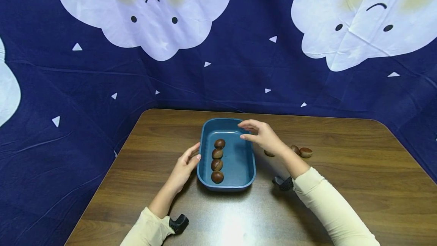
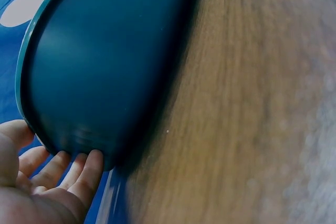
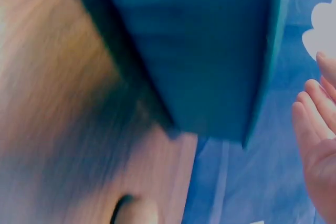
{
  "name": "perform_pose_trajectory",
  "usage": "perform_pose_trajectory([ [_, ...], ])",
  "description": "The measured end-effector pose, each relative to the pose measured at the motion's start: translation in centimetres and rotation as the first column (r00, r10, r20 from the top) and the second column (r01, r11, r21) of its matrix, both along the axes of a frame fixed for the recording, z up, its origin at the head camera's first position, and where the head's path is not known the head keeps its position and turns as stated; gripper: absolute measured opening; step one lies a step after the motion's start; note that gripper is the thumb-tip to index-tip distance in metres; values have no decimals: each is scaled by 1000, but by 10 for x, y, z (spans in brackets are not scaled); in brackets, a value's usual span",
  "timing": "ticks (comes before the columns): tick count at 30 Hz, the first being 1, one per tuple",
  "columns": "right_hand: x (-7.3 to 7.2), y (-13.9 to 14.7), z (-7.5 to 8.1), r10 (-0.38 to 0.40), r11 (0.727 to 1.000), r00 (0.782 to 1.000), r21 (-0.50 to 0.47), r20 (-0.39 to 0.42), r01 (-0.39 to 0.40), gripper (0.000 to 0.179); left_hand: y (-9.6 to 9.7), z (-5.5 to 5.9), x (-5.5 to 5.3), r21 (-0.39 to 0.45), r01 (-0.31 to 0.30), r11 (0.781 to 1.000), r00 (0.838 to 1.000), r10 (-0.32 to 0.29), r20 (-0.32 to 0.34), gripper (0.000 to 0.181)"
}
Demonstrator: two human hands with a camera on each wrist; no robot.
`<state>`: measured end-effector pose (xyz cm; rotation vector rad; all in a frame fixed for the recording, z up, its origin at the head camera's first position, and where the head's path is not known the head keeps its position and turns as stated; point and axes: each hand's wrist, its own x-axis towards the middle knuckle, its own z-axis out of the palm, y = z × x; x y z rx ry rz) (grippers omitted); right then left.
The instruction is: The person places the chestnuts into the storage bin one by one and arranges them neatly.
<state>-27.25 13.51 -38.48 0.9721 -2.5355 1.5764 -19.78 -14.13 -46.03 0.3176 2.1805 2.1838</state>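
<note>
A blue rectangular tray point(image 1: 239, 166) lies on the table with several brown chestnuts point(image 1: 217, 164) lined up in a column along its left half. My left hand point(image 1: 182, 168) is at the tray's left side. In the left wrist view, its extended fingers point(image 2: 86, 177) rest against the tray's outer wall. Over the tray's right rim hovers my right hand point(image 1: 262, 135), thumb and fingers apart, with nothing between them. The right wrist view shows that hand point(image 3: 320, 140) raised clear of the tray wall point(image 3: 205, 51).
Right of the tray, three chestnuts point(image 1: 305, 152) show on the wooden table point(image 1: 345, 185), partly hidden behind my right forearm. A dark blue cloth point(image 1: 239, 75) with white clouds hangs behind the table. Each wrist carries a black device point(image 1: 179, 223).
</note>
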Motion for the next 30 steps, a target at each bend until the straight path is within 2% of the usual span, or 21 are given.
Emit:
perform_pose_trajectory([
  [4, 13, 19, 15, -67, 998, 998, -23, -18, 67, 33, -1, 0, -1, 3, 1, 1000, 1000, -1, -5, 45],
  [8, 17, 39, 14, -115, 993, 993, -33, -35, 114, 33, -1, -1, -1, 5, 1, 1000, 1000, -1, -3, 45],
  [13, 22, 65, 7, -143, 986, 989, -94, -38, 139, 33, -1, -1, -1, 7, 1, 1000, 1000, -1, 2, 45],
  [17, 25, 89, -2, -189, 977, 981, -113, -52, 182, 32, -1, -1, 0, 4, 12, 1000, 1000, -12, -20, 46],
  [25, 26, 140, -37, -294, 950, 956, -112, -10, 291, 31, -1, -2, 2, -43, 11, 999, 995, -15, -103, 48],
  [30, 27, 163, -55, -362, 932, 932, -47, -34, 360, 30, -1, -1, 2, -21, 7, 1000, 999, -7, -31, 47],
])
